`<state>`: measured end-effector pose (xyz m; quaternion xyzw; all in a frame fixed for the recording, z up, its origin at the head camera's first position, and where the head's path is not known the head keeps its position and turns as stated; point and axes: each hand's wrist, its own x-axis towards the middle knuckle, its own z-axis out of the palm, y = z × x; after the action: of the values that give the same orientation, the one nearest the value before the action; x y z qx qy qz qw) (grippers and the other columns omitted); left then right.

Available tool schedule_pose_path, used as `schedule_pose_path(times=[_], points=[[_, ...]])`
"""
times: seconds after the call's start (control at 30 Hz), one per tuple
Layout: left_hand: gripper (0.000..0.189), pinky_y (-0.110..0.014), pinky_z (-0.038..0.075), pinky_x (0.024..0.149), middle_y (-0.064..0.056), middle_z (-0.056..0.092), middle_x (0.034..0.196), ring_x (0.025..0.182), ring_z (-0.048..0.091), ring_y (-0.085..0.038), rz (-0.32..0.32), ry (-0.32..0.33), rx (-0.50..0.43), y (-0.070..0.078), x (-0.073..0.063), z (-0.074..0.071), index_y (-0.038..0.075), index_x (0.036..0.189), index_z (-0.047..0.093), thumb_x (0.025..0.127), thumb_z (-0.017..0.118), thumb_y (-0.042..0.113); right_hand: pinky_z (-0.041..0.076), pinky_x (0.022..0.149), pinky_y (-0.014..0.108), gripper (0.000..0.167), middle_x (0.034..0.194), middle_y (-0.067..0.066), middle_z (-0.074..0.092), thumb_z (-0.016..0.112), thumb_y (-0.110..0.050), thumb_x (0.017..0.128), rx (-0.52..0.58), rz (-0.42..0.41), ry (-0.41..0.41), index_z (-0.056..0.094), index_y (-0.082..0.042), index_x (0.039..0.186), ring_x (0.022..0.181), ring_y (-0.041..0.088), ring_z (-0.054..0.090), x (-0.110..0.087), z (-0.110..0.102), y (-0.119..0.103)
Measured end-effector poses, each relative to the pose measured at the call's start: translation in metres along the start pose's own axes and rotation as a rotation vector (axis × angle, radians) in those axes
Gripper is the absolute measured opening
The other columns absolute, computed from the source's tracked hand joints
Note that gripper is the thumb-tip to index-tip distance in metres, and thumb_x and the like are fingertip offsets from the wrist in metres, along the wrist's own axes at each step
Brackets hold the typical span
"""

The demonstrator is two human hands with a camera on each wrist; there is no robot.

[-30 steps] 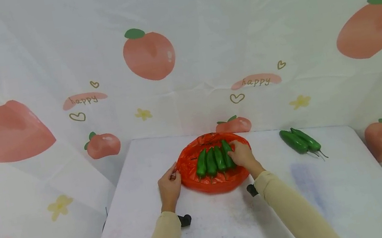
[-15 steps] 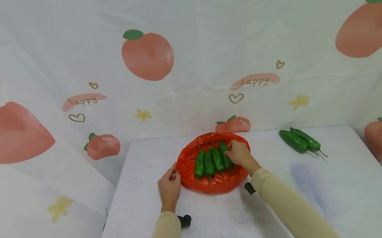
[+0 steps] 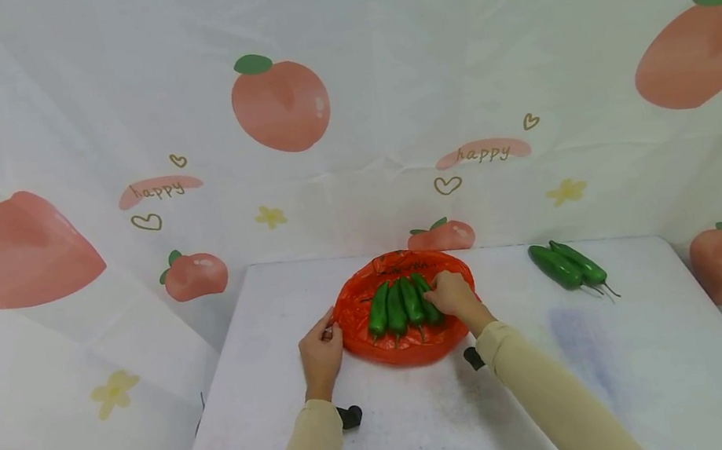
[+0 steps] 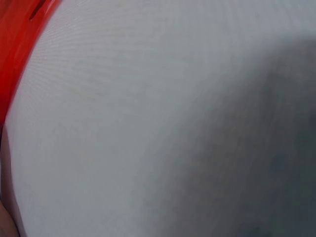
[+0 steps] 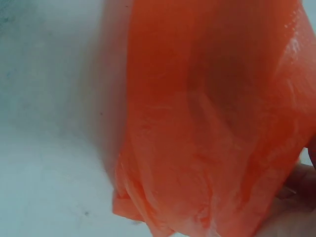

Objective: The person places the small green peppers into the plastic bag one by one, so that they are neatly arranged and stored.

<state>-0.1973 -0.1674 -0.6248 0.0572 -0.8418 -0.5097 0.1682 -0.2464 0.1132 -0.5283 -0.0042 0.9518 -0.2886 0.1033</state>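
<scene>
A red plastic bag (image 3: 390,354) lies spread in a round shape, with several green chili peppers side by side inside it. My left hand (image 3: 321,355) pinches the bag's left edge. At the right end of the row, my right hand (image 3: 456,295) reaches over the rim, its fingers holding the rightmost pepper (image 3: 432,314). In the left wrist view only a strip of the bag (image 4: 15,39) and a sliver of hand show. The bag's side (image 5: 207,123) fills much of the right wrist view and hides the peppers; part of the right hand (image 5: 294,217) appears at lower right.
Two more green chili peppers (image 3: 567,268) lie together on the white table (image 3: 432,436), to the right of the bag. A white cloth backdrop (image 3: 340,13) printed with fruit stands behind the table and along both sides.
The rightmost pepper has come down slightly, with its tip closer to the row, moved by my right hand. The other peppers have shifted a little left. The left hand keeps its place.
</scene>
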Motion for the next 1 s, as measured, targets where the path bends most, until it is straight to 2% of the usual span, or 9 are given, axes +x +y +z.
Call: schedule_pose_path(times=[0.1, 0.17, 0.37, 0.47, 0.6, 0.8, 1.0], points=[[0.037, -0.015, 0.049, 0.067, -0.006, 0.078, 0.108, 0.079, 0.058, -0.017, -0.001, -0.003, 0.000, 0.001, -0.001, 0.000, 0.023, 0.131, 0.071, 0.096, 0.064, 0.013, 0.046, 0.060, 0.023, 0.028, 0.079, 0.005, 0.066, 0.069, -0.019, 0.095, -0.013, -0.006, -0.012, 0.073, 0.004, 0.110, 0.068, 0.015, 0.058, -0.001, -0.005, -0.003], [0.037, -0.015, 0.049, 0.067, -0.006, 0.078, 0.109, 0.079, 0.058, -0.017, -0.006, -0.006, 0.002, 0.002, -0.001, 0.000, 0.024, 0.132, 0.071, 0.096, 0.064, 0.013, 0.049, 0.063, 0.025, 0.032, 0.087, 0.010, 0.070, 0.068, -0.019, 0.095, -0.022, -0.013, -0.019, 0.072, 0.005, 0.116, 0.072, 0.017, 0.061, -0.002, -0.008, -0.005], [0.037, -0.015, 0.049, 0.067, -0.005, 0.077, 0.110, 0.080, 0.057, -0.018, -0.021, -0.016, -0.003, 0.004, -0.001, -0.001, 0.025, 0.131, 0.071, 0.097, 0.064, 0.014, 0.059, 0.080, 0.037, 0.037, 0.107, 0.017, 0.074, 0.068, -0.018, 0.096, -0.065, -0.062, -0.004, 0.069, 0.007, 0.122, 0.086, 0.025, 0.068, -0.004, -0.017, -0.009], [0.037, -0.015, 0.050, 0.067, -0.005, 0.078, 0.111, 0.079, 0.058, -0.018, -0.019, -0.014, 0.000, 0.004, -0.002, -0.001, 0.025, 0.131, 0.071, 0.097, 0.064, 0.015, 0.058, 0.092, 0.045, 0.038, 0.116, 0.021, 0.073, 0.068, -0.018, 0.096, -0.073, -0.095, 0.013, 0.067, 0.007, 0.124, 0.098, 0.031, 0.069, -0.006, -0.021, -0.010], [0.036, -0.015, 0.052, 0.068, -0.005, 0.078, 0.111, 0.079, 0.058, -0.017, -0.018, -0.011, 0.008, 0.003, -0.003, -0.001, 0.025, 0.132, 0.070, 0.097, 0.064, 0.016, 0.052, 0.104, 0.049, 0.038, 0.124, 0.020, 0.071, 0.067, -0.018, 0.096, -0.080, -0.146, 0.048, 0.067, 0.005, 0.125, 0.113, 0.035, 0.066, -0.007, -0.026, -0.012], [0.036, -0.014, 0.051, 0.069, -0.006, 0.078, 0.110, 0.080, 0.058, -0.018, -0.011, -0.003, 0.012, 0.002, -0.003, -0.001, 0.024, 0.132, 0.071, 0.097, 0.064, 0.017, 0.051, 0.102, 0.053, 0.039, 0.125, 0.020, 0.068, 0.065, -0.023, 0.097, -0.101, -0.226, 0.135, 0.064, 0.002, 0.128, 0.116, 0.039, 0.064, -0.009, -0.032, -0.015], [0.037, -0.014, 0.052, 0.069, -0.005, 0.077, 0.111, 0.080, 0.059, -0.018, -0.021, -0.008, 0.011, 0.000, -0.002, 0.000, 0.024, 0.133, 0.070, 0.097, 0.063, 0.018, 0.051, 0.102, 0.057, 0.049, 0.137, 0.025, 0.058, 0.061, -0.031, 0.101, -0.148, -0.278, 0.223, 0.055, -0.001, 0.139, 0.126, 0.042, 0.057, -0.011, -0.037, -0.012]])
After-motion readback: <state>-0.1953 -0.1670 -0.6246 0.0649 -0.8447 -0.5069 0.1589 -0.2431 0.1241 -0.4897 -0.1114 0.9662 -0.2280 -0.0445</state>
